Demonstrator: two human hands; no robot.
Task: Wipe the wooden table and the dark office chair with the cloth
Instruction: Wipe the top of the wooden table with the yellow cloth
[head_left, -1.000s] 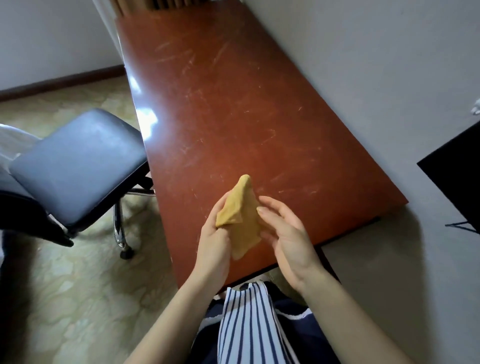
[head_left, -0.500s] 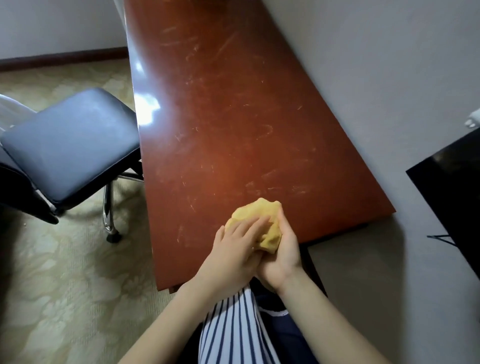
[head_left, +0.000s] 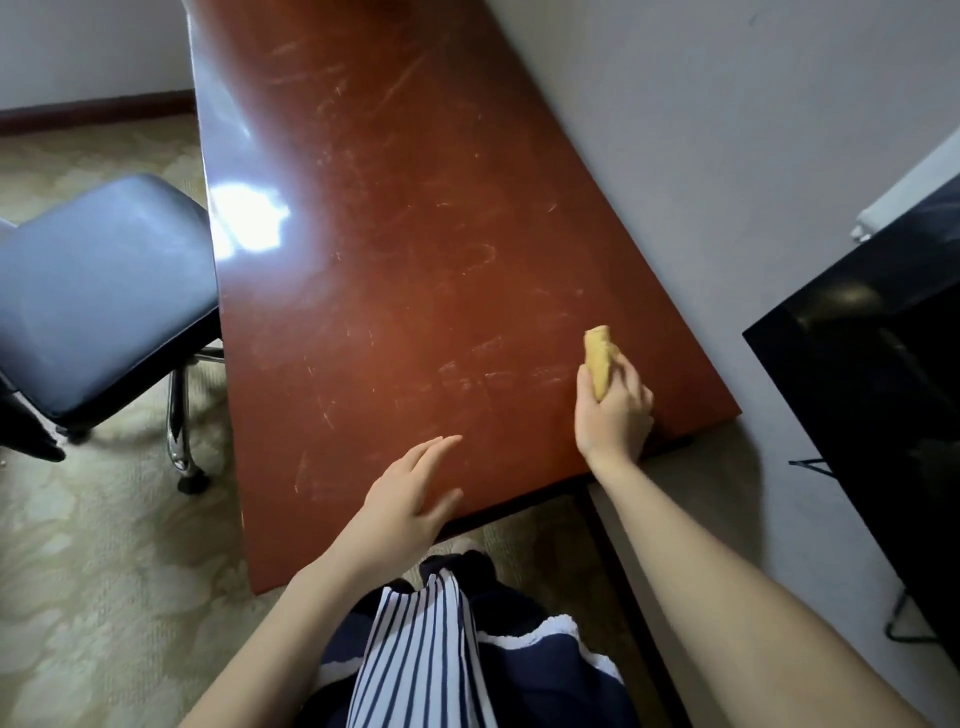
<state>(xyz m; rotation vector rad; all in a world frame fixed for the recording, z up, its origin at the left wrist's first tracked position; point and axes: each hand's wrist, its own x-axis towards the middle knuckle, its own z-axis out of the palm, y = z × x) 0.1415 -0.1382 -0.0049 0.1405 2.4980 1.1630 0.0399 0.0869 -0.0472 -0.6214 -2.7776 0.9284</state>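
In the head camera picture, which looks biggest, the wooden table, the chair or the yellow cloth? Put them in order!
1. wooden table
2. dark office chair, cut off at the picture's edge
3. cloth, partly hidden inside the right hand

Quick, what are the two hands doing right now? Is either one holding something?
Left hand: open, fingers straight, holding nothing.
Right hand: closed around the yellow cloth, near the right corner of the wooden table.

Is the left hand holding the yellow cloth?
No, the right hand grips the folded yellow cloth; the left hand is open over the reddish-brown wooden table.
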